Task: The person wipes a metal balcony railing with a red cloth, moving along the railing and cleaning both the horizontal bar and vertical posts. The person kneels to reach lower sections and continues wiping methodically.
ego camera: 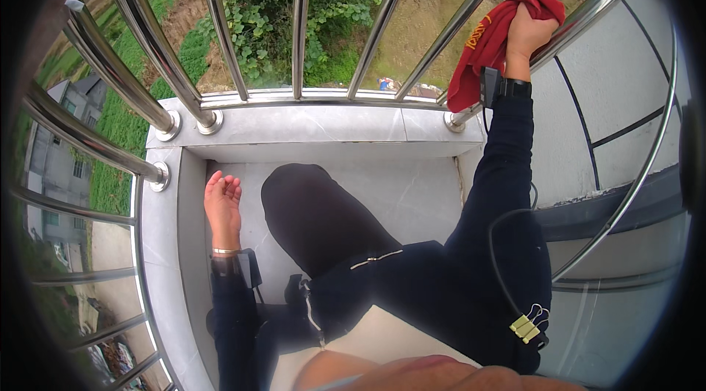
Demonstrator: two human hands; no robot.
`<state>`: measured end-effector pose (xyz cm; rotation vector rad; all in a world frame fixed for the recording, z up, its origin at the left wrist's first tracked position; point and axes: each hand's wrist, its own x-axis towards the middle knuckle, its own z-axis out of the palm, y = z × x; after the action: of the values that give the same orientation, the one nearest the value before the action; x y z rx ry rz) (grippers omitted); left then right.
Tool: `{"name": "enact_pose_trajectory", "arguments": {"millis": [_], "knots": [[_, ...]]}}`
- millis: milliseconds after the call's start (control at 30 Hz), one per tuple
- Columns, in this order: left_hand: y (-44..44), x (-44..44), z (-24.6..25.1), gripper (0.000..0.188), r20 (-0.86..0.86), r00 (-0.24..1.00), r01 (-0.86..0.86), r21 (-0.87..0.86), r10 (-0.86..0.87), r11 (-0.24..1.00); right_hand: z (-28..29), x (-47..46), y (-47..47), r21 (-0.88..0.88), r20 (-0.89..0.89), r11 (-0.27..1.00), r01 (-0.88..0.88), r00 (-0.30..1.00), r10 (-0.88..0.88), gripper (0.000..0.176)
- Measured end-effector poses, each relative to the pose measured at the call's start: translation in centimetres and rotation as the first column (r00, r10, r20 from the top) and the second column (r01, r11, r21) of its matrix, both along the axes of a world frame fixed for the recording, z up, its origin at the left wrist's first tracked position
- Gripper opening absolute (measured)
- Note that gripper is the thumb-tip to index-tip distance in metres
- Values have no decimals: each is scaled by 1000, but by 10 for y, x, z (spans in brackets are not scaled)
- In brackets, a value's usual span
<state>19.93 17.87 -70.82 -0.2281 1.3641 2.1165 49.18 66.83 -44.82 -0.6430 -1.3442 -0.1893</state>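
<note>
My right hand [530,32] grips a red cloth [479,60] at the upper right, against a stainless steel post of the balcony railing [579,21]. The cloth bears yellow lettering, and its lower part hangs down beside the post. On the left, my left hand [223,206] is raised with its palm up and fingers slightly curled, holding nothing, near the inner side of the low ledge. Each wrist wears a strapped dark device.
A grey tiled ledge [331,125] carries steel posts with round base flanges [209,122]. My bent knee [309,209] is over the tiled floor. A tiled wall [623,82] and a curved metal rod [651,154] are at right. Plants and buildings lie below, outside the railing.
</note>
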Motion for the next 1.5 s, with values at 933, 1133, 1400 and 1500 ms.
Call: {"name": "enact_pose_trajectory", "arguments": {"millis": [933, 1133, 1400, 1500], "knots": [[-9, 13, 9, 22, -1, 1000, 22, 61, -22, 998, 195, -6, -11, -295, 307, 787, 542, 833, -459, 34], [-32, 1, 17, 20, -22, 998, -62, 66, 63, 996, 239, -32, -23, 486, 277, 855, 182, 896, -348, 34], [-48, -6, 24, 21, -49, 992, -107, 109, 113, 988, 258, -88, -94, 542, 608, 733, -411, 794, -5, 19], [-55, -3, 26, 20, -56, 988, -134, 112, 141, 985, 251, -167, -150, 506, 582, 797, -330, 813, -33, 18]]}}
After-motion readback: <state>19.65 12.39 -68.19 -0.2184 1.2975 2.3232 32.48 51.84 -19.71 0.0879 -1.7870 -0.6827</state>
